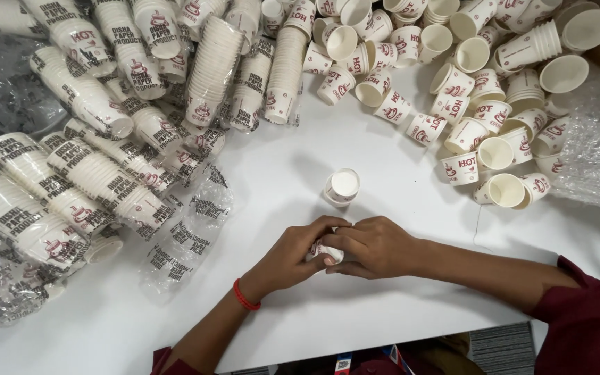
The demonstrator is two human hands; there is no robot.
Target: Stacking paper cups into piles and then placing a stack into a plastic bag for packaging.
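My left hand (287,258) and my right hand (375,246) meet near the front of the white table (355,312), both closed around one small white paper cup with red print (322,251), mostly hidden by my fingers. A red band circles my left wrist. Just beyond my hands a single paper cup (342,186) stands upright on the table, apart from both hands.
Sleeves of stacked paper cups in clear plastic wrap (92,173) fill the left side. Several loose cups (480,104) lie scattered across the back and right. Bubble wrap (598,153) sits at the right edge. An emptied plastic wrapper (189,229) lies left of my hands.
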